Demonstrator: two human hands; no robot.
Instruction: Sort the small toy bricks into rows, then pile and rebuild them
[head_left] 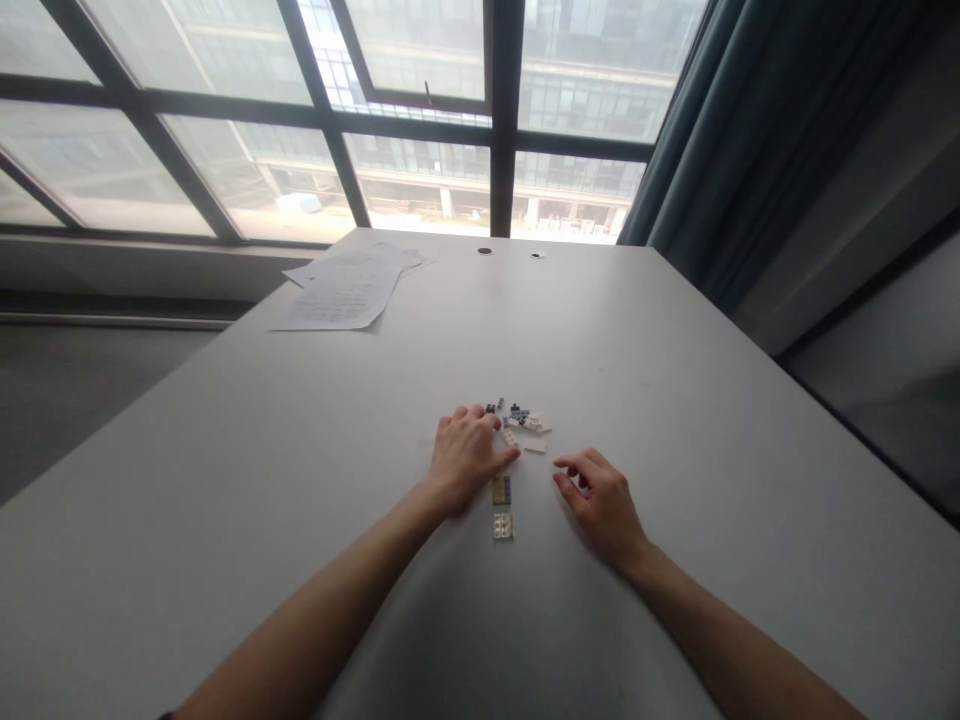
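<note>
My left hand (466, 448) reaches over the left side of a small heap of toy building bricks (534, 422), its fingers bent and its thumb stretched apart to the right. Between that thumb and forefinger, on the table, lies a white studded brick (510, 437); whether a finger touches it I cannot tell. My right hand (598, 490) hovers or rests right of the bricks, thumb and forefinger parted with nothing between them. Nearest to it is a flat white piece (535, 449). Below the left thumb are a tan and grey block (501, 490) and a white studded block (503, 526).
The bricks lie on a broad white table (360, 400). Printed papers (345, 290) are spread at its far left edge, and two round holes are near the back. Behind stands a large window (420, 170), with a dark blue curtain (712, 150) at the right.
</note>
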